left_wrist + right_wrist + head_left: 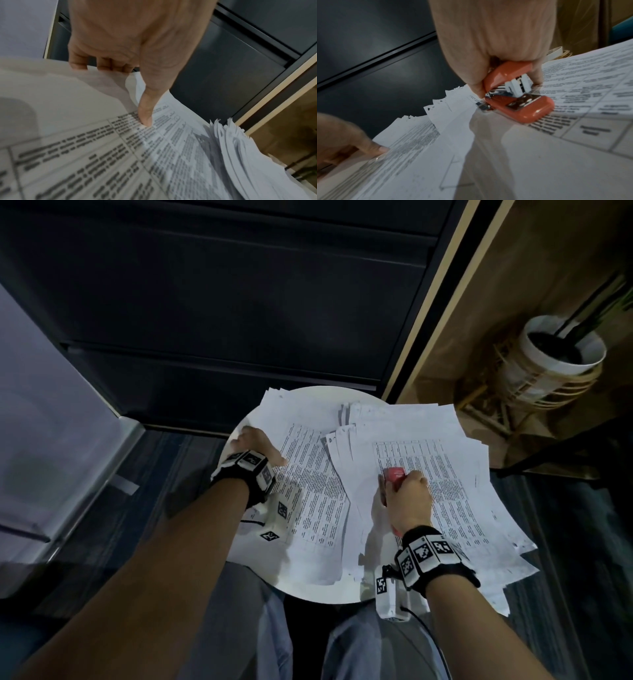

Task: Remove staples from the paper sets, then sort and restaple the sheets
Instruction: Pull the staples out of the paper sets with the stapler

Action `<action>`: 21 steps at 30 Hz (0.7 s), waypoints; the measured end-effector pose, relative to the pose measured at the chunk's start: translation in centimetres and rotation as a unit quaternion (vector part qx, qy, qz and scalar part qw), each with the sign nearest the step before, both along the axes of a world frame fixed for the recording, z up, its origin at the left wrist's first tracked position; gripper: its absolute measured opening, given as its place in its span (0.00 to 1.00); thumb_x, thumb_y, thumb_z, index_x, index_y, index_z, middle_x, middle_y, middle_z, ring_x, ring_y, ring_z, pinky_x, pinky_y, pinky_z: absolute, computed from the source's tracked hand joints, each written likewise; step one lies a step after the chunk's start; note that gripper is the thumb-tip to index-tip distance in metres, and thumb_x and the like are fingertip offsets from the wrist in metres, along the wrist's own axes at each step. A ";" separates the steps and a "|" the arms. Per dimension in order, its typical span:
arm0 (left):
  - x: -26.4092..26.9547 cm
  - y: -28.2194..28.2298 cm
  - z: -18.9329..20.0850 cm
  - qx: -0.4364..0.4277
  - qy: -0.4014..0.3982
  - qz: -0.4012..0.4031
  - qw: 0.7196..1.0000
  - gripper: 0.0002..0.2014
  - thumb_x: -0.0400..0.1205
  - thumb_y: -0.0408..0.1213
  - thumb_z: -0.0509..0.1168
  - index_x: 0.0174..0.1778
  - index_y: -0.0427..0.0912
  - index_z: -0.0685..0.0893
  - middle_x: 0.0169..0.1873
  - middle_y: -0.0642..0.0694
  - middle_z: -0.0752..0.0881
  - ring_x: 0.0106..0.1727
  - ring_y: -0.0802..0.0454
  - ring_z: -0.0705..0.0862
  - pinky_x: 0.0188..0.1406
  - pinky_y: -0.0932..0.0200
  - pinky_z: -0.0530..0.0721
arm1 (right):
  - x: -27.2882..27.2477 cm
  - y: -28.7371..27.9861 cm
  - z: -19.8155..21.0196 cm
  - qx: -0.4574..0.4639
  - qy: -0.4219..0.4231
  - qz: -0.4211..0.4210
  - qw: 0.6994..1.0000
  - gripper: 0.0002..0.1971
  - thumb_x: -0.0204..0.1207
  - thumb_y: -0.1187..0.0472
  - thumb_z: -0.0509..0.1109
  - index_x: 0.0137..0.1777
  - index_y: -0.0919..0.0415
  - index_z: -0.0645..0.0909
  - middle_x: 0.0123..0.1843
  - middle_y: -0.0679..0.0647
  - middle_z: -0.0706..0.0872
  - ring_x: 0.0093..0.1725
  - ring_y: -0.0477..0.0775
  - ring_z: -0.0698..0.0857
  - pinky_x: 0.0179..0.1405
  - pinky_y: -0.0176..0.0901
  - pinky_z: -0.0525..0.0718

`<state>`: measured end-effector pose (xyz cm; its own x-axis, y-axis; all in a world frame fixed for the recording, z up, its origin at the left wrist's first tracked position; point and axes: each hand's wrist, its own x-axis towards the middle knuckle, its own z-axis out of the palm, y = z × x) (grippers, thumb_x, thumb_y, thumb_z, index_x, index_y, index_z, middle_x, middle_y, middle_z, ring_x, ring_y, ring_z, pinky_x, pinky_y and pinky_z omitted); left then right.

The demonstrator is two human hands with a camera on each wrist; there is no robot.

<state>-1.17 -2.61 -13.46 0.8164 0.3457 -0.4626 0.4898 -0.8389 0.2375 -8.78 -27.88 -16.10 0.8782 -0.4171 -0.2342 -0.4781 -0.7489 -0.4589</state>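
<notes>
grey panel [51, 422] far left | dark cabinet fronts [222, 302] behind | left hand [255, 445] pinches left paper stack [315, 508], thumb on top | round white table [308, 590] | right hand [407, 498] grips red stapler [394, 475] over right paper stack [462, 491] | white plant pot [561, 350], wooden floor

We saw a red stapler [518, 94] in glossy plastic, with a shiny metal anvil plate. Sheets [445, 474] were matt white paper with printed tables and ragged, torn top corners. Round table [308, 587] looked smooth white. Cabinet [222, 302] was dark matt, metal-like. Plant pot [561, 350] was smooth white in a woven cane stand.
</notes>
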 end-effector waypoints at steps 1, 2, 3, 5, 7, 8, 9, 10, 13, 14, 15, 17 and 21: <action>0.1 0.1 0.0 0.013 0.007 -0.006 1.000 0.46 0.70 0.50 0.78 0.74 0.28 0.64 0.73 0.32 0.70 0.75 0.35 0.68 0.73 0.45 0.71 | 0.0 0.0 -0.1 0.001 -0.002 0.000 1.000 0.21 0.82 0.57 0.65 0.67 0.73 0.69 0.65 0.69 0.77 0.66 0.69 0.78 0.69 0.67 0.75; 0.2 0.3 -0.2 0.030 0.014 -0.006 0.999 0.43 0.69 0.52 0.78 0.71 0.31 0.68 0.72 0.33 0.71 0.75 0.35 0.67 0.72 0.44 0.70 | 0.0 0.0 -0.1 0.001 -0.004 0.001 1.000 0.21 0.82 0.57 0.65 0.66 0.73 0.69 0.65 0.69 0.77 0.66 0.70 0.78 0.69 0.68 0.75; 0.2 0.4 -0.2 0.042 0.020 -0.005 0.999 0.40 0.69 0.53 0.78 0.69 0.34 0.71 0.72 0.33 0.71 0.74 0.35 0.67 0.72 0.45 0.70 | 0.0 0.0 -0.1 -0.002 -0.004 0.004 1.000 0.21 0.82 0.57 0.65 0.66 0.73 0.69 0.65 0.69 0.77 0.66 0.70 0.77 0.69 0.68 0.74; 0.0 0.6 -0.4 0.025 -0.001 0.006 1.000 0.33 0.71 0.48 0.77 0.66 0.35 0.74 0.70 0.34 0.74 0.72 0.37 0.70 0.67 0.46 0.74 | -0.1 0.0 0.0 -0.006 -0.001 0.006 1.000 0.21 0.82 0.57 0.65 0.67 0.73 0.69 0.66 0.69 0.76 0.67 0.70 0.76 0.69 0.68 0.73; -0.1 0.6 -0.3 -0.039 -0.050 0.008 0.998 0.23 0.74 0.38 0.73 0.62 0.32 0.79 0.62 0.35 0.82 0.64 0.38 0.80 0.55 0.50 0.81 | -0.2 0.0 0.0 -0.006 0.001 0.008 1.000 0.22 0.83 0.57 0.65 0.67 0.73 0.69 0.67 0.69 0.76 0.68 0.70 0.76 0.69 0.69 0.73; -0.1 0.7 -0.1 -0.067 -0.078 -0.001 0.995 0.18 0.75 0.34 0.71 0.60 0.32 0.80 0.58 0.35 0.84 0.60 0.38 0.83 0.51 0.52 0.82 | -0.2 0.1 0.0 -0.007 0.002 0.009 1.000 0.22 0.82 0.57 0.65 0.68 0.73 0.68 0.67 0.69 0.76 0.68 0.70 0.76 0.70 0.68 0.73; -0.2 0.8 0.4 -0.085 -0.110 -0.010 0.990 0.14 0.76 0.32 0.68 0.58 0.32 0.81 0.54 0.36 0.85 0.58 0.37 0.84 0.48 0.52 0.82 | -0.2 0.1 0.0 -0.009 0.003 0.010 1.000 0.22 0.82 0.57 0.65 0.68 0.73 0.68 0.67 0.69 0.76 0.68 0.70 0.76 0.70 0.68 0.73; -0.4 1.1 1.2 -0.093 -0.149 -0.015 0.984 0.12 0.77 0.29 0.64 0.56 0.33 0.82 0.52 0.35 0.86 0.56 0.36 0.84 0.47 0.52 0.82 | -0.2 0.1 0.1 -0.009 0.004 0.010 1.000 0.22 0.82 0.57 0.65 0.68 0.73 0.68 0.67 0.69 0.75 0.69 0.70 0.75 0.71 0.68 0.72; -0.9 2.3 4.2 -0.046 -0.306 -0.001 0.951 0.12 0.78 0.26 0.59 0.54 0.35 0.84 0.47 0.33 0.87 0.49 0.33 0.85 0.46 0.47 0.85 | -0.3 0.1 0.2 -0.007 0.005 0.010 1.000 0.23 0.83 0.57 0.65 0.69 0.74 0.68 0.68 0.70 0.75 0.70 0.71 0.74 0.72 0.68 0.71; -1.1 2.9 5.3 -0.037 -0.359 -0.007 0.933 0.10 0.78 0.25 0.60 0.51 0.33 0.83 0.45 0.32 0.87 0.47 0.33 0.85 0.44 0.47 0.84 | -0.3 0.1 0.3 -0.009 0.007 0.012 1.000 0.23 0.83 0.56 0.64 0.69 0.74 0.68 0.68 0.70 0.75 0.70 0.71 0.74 0.72 0.67 0.70; -1.1 3.6 6.2 -0.041 -0.399 -0.011 0.916 0.07 0.77 0.25 0.60 0.47 0.32 0.83 0.42 0.32 0.87 0.44 0.33 0.85 0.42 0.49 0.81 | -0.3 0.1 0.3 -0.011 0.008 0.013 1.000 0.23 0.83 0.56 0.64 0.69 0.74 0.68 0.68 0.70 0.75 0.70 0.70 0.75 0.73 0.67 0.70; -0.9 5.3 7.5 -0.118 -0.447 0.036 0.886 0.05 0.76 0.25 0.61 0.42 0.32 0.83 0.40 0.32 0.87 0.41 0.34 0.83 0.36 0.52 0.77 | -0.3 0.2 0.3 -0.015 0.009 0.016 1.000 0.23 0.83 0.56 0.64 0.69 0.74 0.68 0.68 0.70 0.75 0.69 0.70 0.75 0.73 0.66 0.70; -0.8 7.5 9.8 -0.330 -0.470 0.152 0.804 0.11 0.77 0.24 0.63 0.55 0.33 0.84 0.47 0.41 0.87 0.46 0.49 0.87 0.42 0.57 0.87 | -0.5 0.2 0.7 -0.003 0.005 0.008 1.000 0.22 0.83 0.56 0.64 0.68 0.73 0.69 0.66 0.69 0.75 0.67 0.70 0.76 0.72 0.66 0.72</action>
<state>-1.92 4.89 -3.68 0.8365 0.5283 0.1452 -0.0074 -0.2541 0.9672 -9.27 -27.66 -15.36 0.8822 -0.4042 -0.2415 -0.4709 -0.7591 -0.4496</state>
